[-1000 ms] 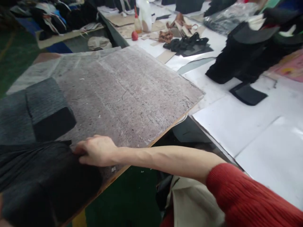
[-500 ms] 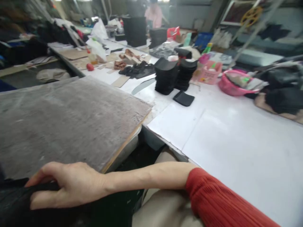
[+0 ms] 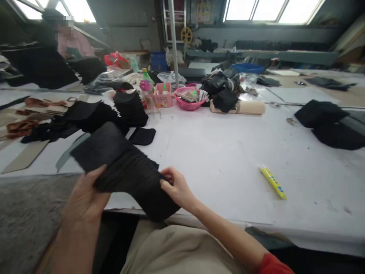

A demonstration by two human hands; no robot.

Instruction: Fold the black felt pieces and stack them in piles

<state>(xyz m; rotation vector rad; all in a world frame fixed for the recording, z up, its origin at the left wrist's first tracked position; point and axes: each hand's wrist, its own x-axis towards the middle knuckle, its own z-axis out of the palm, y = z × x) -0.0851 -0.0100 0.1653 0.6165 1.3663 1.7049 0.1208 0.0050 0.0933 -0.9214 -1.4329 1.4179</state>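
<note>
A thick stack of black fabric pieces [image 3: 122, 167] is held in front of me above the near edge of the white table [image 3: 228, 152]. My left hand [image 3: 85, 194] cups the stack from below on its left side, fingers wrapped round it. My right hand [image 3: 176, 186] pinches the stack's right edge with thumb and fingertips. The stack fans out slightly along its upper edge.
More black cut pieces are piled [image 3: 129, 108] on the table behind the stack. A yellow tube [image 3: 273, 182] lies to the right. A pink basket [image 3: 189, 99], a pink box [image 3: 163, 95] and a cardboard roll [image 3: 242, 107] stand further back. Another person [image 3: 71, 42] sits at the far left. A grey board [image 3: 23, 213] is at lower left.
The view swung right from the grey board to the white table. The black stack, gripped by my right hand on the board before, is now lifted and held in both hands.
</note>
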